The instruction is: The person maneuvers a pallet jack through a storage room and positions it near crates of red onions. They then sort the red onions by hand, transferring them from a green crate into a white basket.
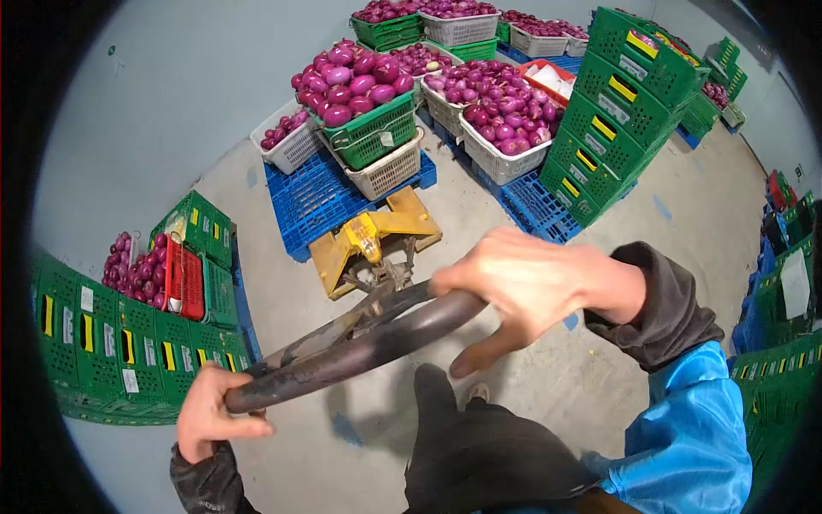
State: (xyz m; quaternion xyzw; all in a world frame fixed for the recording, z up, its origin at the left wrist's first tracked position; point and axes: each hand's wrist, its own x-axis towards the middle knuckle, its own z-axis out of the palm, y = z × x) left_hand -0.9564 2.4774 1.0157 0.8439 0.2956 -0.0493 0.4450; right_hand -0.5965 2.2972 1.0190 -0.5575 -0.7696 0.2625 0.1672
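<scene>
A dark, worn pallet jack handle [360, 347] crosses the middle of the view, tilted up to the right. My left hand [214, 407] is closed around its lower left end. At the upper right end, my right hand [518, 295] rests over the bar, thumb hanging down apart from it, fingers curled and partly hidden. The handle runs down to the yellow pallet jack [366, 238], which stands at a blue pallet [312, 206]. On that pallet, a green crate [372, 137] heaped with purple onions [351, 84] sits on a beige crate [387, 171].
Green crates [184, 343] stand along the left wall, with a red crate [184, 278] among them. A tall stack of green crates [608, 111] rises at the right, beside a white crate [505, 158] of onions. More crates line the far right edge.
</scene>
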